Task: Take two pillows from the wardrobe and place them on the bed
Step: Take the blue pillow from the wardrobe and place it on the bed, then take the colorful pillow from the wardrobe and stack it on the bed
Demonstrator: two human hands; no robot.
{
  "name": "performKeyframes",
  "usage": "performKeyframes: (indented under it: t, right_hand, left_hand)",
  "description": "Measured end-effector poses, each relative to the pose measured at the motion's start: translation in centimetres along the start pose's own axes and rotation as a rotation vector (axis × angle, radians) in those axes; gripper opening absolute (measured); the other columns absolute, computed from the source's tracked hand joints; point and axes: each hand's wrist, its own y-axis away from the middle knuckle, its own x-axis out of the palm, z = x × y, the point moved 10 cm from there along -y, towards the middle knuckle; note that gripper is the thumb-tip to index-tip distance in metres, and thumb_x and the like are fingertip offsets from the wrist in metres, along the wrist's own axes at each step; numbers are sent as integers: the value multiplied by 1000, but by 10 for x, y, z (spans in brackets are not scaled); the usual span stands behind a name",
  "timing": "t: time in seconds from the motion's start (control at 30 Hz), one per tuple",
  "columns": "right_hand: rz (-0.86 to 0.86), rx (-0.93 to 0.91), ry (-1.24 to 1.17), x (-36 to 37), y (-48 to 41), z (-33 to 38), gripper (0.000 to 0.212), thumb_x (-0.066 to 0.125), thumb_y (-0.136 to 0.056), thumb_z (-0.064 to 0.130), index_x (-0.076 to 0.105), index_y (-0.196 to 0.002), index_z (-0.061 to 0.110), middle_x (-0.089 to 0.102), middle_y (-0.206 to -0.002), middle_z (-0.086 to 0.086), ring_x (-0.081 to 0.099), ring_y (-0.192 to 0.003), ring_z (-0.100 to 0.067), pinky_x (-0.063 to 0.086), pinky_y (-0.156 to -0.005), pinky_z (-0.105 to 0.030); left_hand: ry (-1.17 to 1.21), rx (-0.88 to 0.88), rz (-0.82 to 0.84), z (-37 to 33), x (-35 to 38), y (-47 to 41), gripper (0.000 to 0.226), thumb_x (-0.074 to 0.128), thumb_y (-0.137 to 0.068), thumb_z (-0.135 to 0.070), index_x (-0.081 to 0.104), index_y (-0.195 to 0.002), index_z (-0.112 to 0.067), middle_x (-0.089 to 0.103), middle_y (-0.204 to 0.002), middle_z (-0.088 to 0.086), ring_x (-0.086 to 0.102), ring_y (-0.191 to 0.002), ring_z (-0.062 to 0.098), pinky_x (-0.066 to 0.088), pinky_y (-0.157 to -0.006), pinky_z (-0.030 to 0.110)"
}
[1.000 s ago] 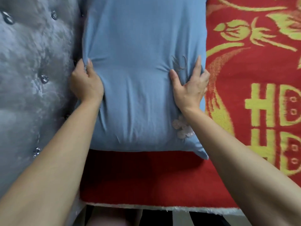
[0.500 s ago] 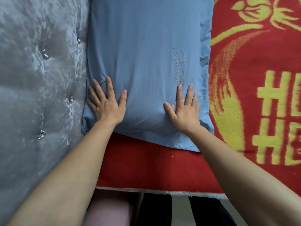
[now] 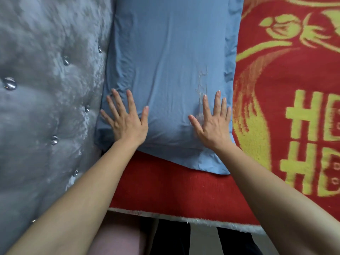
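Pressing down on a blue pillow [image 3: 165, 70] that lies on the bed's red blanket [image 3: 165, 190], its long left edge touching the grey tufted headboard [image 3: 46, 107]. Near end sits well in from the mattress edge.

Handling, as we judge it: soft and light. The cover creases and dimples around our palms, so the filling gives easily. Cloth looks smooth cotton, not slippery. Nothing fragile; embroidery near the right edge is only decoration. To shift it we would pinch the near corners or gather the flat border flange, where the fabric is slack. One hand could carry it; two keep it square.

Grip: left hand [image 3: 127, 122] lies flat, fingers spread wide, palm on the pillow's near left corner, little finger close to the headboard. Right hand [image 3: 211, 124] likewise flat and splayed on the near right side, beside the embroidery. Neither is clenched or grasping anything; both only rest on and press the cover.

Only one pillow shows here; a second is not in view.
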Motion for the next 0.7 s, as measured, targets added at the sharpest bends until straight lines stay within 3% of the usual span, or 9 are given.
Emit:
performKeyframes:
  t: [0.1, 0.3, 0.5, 0.7]
  right_hand:
    - [-72, -134, 40, -68, -1, 17, 80, 39, -95, 65, 16, -159, 23, 0, -165, -19, 3, -151, -43, 8, -121, -60]
    - [-302, -329, 35, -247, 22, 55, 77, 38, -97, 62, 21, -158, 18, 7, -164, -22, 9, -150, -44, 11, -120, -59]
    - [-538, -512, 8, -391, 78, 81, 76, 36, -98, 62, 23, -157, 16, 10, -164, -23, 12, -150, -42, 12, -121, -57]
    - [-610, -714, 76, -477, 153, 82, 79, 36, -97, 64, 15, -159, 18, 5, -165, -21, 7, -152, -40, 10, -121, -57]
  left_hand:
    - [-37, 153, -69, -27, -55, 23, 76, 31, -97, -57, 4, -156, -19, -4, -163, 20, -4, -151, 39, 5, -115, 68]
    - [-139, 284, -316, -88, -229, 80, 73, 34, -97, -55, 17, -156, -17, 9, -162, 24, 9, -149, 42, 13, -115, 68]
    - [-171, 214, -626, -136, -384, 168, 70, 32, -100, -56, 13, -157, -19, 9, -161, 25, 7, -149, 43, 9, -117, 65]
    - [-187, 128, -665, -164, -450, 271, 73, 33, -98, -55, 12, -157, -17, 1, -162, 25, 1, -150, 42, 7, -116, 68]
